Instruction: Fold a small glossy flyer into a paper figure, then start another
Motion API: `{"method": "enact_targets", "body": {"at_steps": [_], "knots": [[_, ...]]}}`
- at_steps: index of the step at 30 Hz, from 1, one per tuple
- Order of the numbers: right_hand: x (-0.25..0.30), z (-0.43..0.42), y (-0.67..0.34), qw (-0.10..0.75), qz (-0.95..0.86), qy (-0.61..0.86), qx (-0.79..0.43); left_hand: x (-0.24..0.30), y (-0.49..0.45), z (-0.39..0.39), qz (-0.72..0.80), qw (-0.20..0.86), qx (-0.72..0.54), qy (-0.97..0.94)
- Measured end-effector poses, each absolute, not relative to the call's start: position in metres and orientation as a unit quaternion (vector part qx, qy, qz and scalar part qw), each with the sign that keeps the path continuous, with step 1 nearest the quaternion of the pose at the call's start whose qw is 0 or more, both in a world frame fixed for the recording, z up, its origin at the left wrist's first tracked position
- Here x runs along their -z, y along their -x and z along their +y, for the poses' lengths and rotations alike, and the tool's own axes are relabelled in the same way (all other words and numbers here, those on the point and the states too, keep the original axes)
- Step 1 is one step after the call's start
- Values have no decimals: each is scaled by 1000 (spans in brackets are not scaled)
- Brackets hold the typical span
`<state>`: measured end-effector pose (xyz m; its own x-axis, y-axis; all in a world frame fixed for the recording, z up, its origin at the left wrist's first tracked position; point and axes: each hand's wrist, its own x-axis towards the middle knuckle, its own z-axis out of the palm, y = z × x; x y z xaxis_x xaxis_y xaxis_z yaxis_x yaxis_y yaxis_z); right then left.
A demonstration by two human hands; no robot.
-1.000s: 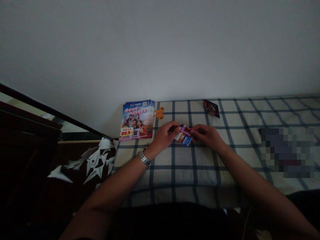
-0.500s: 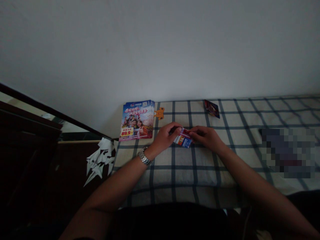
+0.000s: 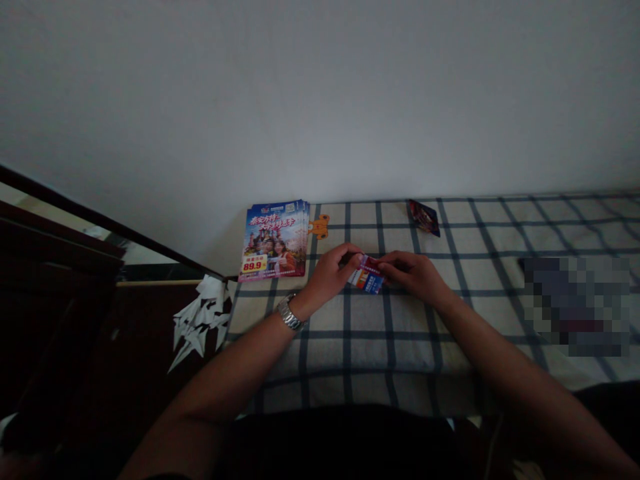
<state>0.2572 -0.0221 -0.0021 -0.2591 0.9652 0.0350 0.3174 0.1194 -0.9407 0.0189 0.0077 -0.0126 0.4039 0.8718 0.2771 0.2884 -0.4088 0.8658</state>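
Between my two hands is a small folded flyer (image 3: 369,279), printed in blue, red, white and orange. My left hand (image 3: 334,272), with a metal watch (image 3: 290,312) on its wrist, pinches the flyer's left side. On the other side, my right hand (image 3: 413,275) grips its upper right edge between thumb and fingers. Both hands are closed on it just above the checked cloth (image 3: 367,340). To the left lies a stack of flyers (image 3: 274,243) with a castle picture and "89.9" on the top one.
Beside the stack is an orange bear-shaped figure (image 3: 319,227). A dark folded paper piece (image 3: 424,218) lies near the wall (image 3: 320,100). Folded white papers (image 3: 203,317) hang or lie off the left edge. A pixelated patch (image 3: 575,307) covers something at right.
The flyer has shifted and turned very slightly in my fingers. Both hands keep their hold, almost in the same place.
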Motion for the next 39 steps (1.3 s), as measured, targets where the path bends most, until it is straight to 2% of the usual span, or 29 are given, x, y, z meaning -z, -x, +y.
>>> {"method": "enact_targets", "body": {"at_steps": [33,39], "knots": [[6,-23,-257,373,-647,484,-456,9,-19,7,376,420,-403,-721],[5,-22,-257,376,-663,489,-426,6,-19,6,374,432,-398,-718]]}}
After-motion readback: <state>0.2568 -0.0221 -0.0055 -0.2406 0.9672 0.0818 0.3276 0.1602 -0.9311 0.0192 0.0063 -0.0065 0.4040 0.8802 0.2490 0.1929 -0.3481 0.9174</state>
